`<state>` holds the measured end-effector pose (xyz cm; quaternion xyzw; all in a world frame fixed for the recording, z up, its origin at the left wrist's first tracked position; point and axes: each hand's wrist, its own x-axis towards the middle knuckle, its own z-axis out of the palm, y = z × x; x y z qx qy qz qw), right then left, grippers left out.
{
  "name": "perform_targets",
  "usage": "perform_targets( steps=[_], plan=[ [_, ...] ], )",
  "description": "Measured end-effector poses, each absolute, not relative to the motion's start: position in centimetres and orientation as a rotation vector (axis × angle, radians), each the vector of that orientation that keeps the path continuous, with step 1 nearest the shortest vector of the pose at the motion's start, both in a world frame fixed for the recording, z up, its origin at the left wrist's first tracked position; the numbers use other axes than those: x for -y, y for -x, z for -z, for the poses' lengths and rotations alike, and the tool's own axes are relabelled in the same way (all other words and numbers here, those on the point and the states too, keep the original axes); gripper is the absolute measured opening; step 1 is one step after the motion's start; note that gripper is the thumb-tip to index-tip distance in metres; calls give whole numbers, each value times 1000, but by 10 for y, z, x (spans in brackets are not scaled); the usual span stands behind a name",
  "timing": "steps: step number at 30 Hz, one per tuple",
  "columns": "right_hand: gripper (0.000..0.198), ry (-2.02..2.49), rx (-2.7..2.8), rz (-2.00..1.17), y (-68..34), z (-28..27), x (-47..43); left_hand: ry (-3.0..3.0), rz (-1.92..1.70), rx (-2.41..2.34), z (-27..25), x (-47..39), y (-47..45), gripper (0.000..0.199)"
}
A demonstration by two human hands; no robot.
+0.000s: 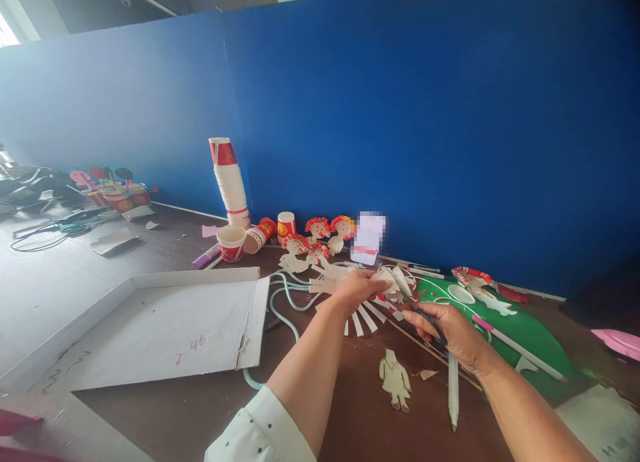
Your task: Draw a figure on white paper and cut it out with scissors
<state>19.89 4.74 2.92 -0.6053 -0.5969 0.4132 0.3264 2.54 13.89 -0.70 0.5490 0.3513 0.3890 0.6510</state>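
Note:
My left hand [356,290] is closed on a small white paper piece [384,279], thumb on top. Black-handled scissors [436,325] are in my right hand [457,332], with the blades up against that paper; whether they are cutting cannot be made out. Below my right hand is a white marker [453,395] with a green tip, its upper end hidden. A paper doll body [395,381] lies flat on the dark table, a small paper scrap [429,374] beside it. Under my left hand a cup cut into white strips [367,319] fans out.
Paper dolls with red fringed heads [343,229] lean near the blue partition [400,115]. Left of them stand a tall cup stack [230,189] and loose cups [231,242]. A white box lid [190,329] lies left, a green sheet [530,329] right. A pale blue cord [285,309] loops between.

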Motion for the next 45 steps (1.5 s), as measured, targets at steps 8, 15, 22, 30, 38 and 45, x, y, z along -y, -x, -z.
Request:
perform_targets(
  steps=[8,15,22,30,38,45],
  plan=[
    [40,1565,1569,-1103,-196,-32,-47,-1223,-903,-814,4,-136,-27,30],
    [37,1561,1540,-1156,-200,-26,-49,-1203,-909,-795,3,-137,-27,32],
    [37,1531,1591,-1137,-200,-25,-47,-1222,-859,-786,0,-134,-26,36],
    [38,1546,1598,-1108,-199,-27,-46,-1250,-823,-789,-3,-132,-26,34],
    [38,1582,1615,-1103,-197,-32,-46,-1255,-827,-810,-7,-129,-25,35],
    [37,1590,1659,-1090,-198,-32,-47,-1243,-840,-800,-12,-125,-24,31]
  ],
)
